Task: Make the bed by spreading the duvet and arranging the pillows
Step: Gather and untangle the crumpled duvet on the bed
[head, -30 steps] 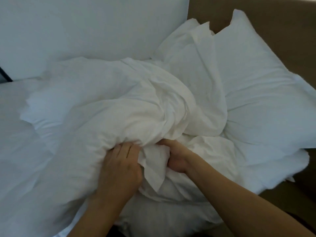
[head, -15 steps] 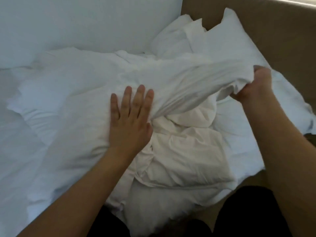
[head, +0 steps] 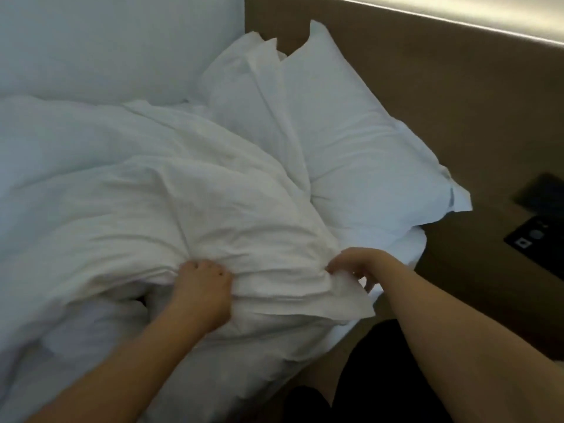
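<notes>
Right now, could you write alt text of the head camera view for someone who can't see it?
Two bare hands grip the near edge of a rumpled white duvet: left hand bunching fabric, right hand pinching its corner. Two white pillows lean against a tan headboard.

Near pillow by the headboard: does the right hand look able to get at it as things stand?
Probably yes. The right hand pinches the duvet edge just below the near pillow, whose top lies bare; nothing stands between, though it must let go first.
</notes>
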Demonstrator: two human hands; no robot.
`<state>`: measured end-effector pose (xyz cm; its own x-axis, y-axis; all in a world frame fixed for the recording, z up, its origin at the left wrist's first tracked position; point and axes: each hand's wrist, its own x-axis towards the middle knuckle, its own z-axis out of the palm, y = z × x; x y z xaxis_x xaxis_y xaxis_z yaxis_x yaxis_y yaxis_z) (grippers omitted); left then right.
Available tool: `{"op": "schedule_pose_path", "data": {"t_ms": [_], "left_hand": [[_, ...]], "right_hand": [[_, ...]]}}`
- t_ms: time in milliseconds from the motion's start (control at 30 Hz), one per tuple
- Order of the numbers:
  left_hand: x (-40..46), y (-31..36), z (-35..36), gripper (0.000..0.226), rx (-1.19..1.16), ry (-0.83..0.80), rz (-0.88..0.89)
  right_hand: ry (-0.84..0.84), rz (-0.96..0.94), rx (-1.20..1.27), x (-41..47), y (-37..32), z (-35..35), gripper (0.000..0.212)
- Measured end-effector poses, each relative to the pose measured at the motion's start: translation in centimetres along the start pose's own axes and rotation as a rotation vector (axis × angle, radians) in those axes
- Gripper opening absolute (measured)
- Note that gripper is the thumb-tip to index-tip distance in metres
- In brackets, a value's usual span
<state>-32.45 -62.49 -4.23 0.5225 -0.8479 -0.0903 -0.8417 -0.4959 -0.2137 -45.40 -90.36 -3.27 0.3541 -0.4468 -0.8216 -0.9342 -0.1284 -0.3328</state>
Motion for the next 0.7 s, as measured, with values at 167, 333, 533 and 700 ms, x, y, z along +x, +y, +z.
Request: {"op": "schedule_pose_path", "data": {"t_ms": [167,333,533,700], "left_hand": [[2.2,3.9,3.1,0.061,-0.029,0.095,0.002],[5.0,2.3,4.3,0.031,0.042,0.222,-0.031],[7.0,1.3,-0.9,0.024,-0.053,0.164,-0.020],[6.0,6.1,-5.9,0.037,-0.012,-0.073,0.186]], "right_hand": [[-0.152,-0.007,-0.095,1.4,-0.2,0.3,0.094],[-0.299,-0.064,0.036,3.8,-0.9,0.4,0.104],[-0.139,-0.246,0.323,3.9,-2.4,-0.9,0.036],[0.417,-0.429,0.482,3.8,-2.9,-3.8,0.015]]}}
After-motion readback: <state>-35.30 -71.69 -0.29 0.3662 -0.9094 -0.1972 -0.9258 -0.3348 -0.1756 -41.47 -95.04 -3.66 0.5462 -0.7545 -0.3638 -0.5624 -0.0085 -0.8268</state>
